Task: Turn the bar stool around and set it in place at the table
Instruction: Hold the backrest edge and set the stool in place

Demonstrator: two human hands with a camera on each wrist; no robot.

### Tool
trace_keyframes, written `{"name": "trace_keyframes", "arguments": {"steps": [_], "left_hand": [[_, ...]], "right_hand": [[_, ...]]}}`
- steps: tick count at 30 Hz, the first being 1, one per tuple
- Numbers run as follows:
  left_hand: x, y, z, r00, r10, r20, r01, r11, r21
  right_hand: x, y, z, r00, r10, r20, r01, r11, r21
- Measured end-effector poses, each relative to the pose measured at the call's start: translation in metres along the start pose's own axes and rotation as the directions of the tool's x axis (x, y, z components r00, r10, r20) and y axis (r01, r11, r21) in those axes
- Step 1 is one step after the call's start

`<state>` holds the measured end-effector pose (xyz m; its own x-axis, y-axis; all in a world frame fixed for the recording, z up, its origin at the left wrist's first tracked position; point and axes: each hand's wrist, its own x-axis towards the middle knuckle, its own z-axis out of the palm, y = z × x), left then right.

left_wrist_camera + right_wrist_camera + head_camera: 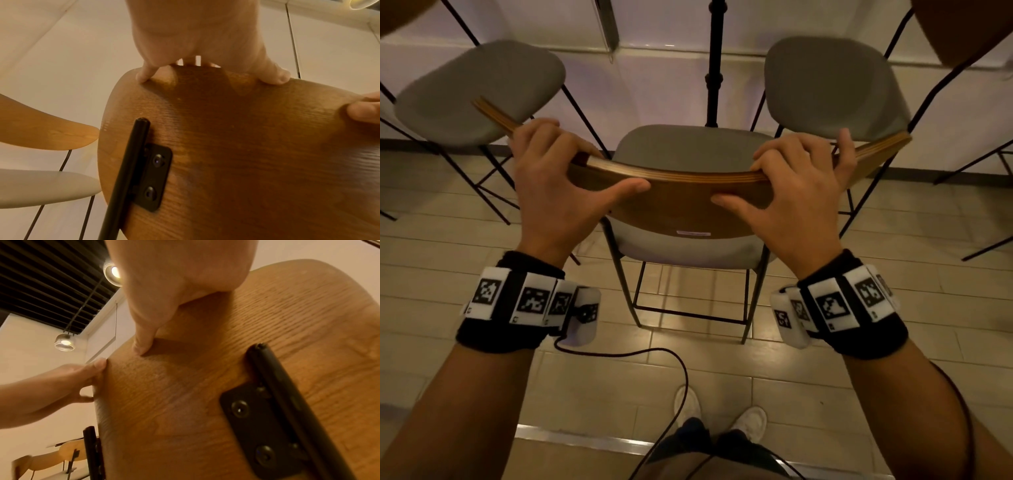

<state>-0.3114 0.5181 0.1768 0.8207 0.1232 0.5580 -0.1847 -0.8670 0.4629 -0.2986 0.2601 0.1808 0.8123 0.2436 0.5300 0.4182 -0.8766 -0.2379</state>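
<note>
The bar stool has a grey padded seat (681, 147), black metal legs and a curved wooden backrest (681, 202) that faces me. My left hand (571, 171) grips the backrest's top edge left of centre, fingers curled over the far side and thumb pressed on the near face. Right of centre, my right hand (767, 178) holds the same edge the same way. The left wrist view looks up the backrest (236, 138) at the left hand (195, 40) and a black bracket (154, 177). In the right wrist view the right hand (174, 280) presses its thumb on the wood (205, 394).
A matching grey stool (479, 92) stands close on the left and another (832, 89) close on the right. A black pole (714, 68) rises just behind the held stool, before a white wall. My shoes (722, 418) and a cable (654, 356) are on the tiled floor.
</note>
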Motion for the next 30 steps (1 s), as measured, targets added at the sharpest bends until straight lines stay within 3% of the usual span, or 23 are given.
{"name": "trace_keyframes", "arguments": {"steps": [5,12,17,25,30], "left_hand": [[0.001,-0.002,-0.008,1.0,0.025,0.017,-0.025,1.0,-0.008],[-0.026,0.003,-0.021,0.999,0.021,-0.024,-0.02,0.999,0.049],[-0.036,-0.001,-0.029,0.995,0.056,-0.077,-0.051,0.997,0.066],[-0.015,-0.027,-0.031,0.998,0.067,-0.015,-0.067,0.998,-0.006],[0.006,-0.056,-0.04,0.989,0.079,0.124,-0.074,0.996,-0.044]], "right_hand": [[-0.004,-0.006,-0.001,1.0,0.031,0.007,-0.03,0.999,-0.023],[-0.03,-0.02,-0.011,0.98,0.197,0.024,-0.198,0.978,0.061],[-0.035,-0.027,-0.008,0.985,0.174,0.015,-0.174,0.975,0.135],[-0.02,-0.041,0.013,0.986,0.155,-0.055,-0.148,0.982,0.118],[-0.01,-0.062,0.03,0.975,0.198,-0.104,-0.185,0.975,0.122]]}}
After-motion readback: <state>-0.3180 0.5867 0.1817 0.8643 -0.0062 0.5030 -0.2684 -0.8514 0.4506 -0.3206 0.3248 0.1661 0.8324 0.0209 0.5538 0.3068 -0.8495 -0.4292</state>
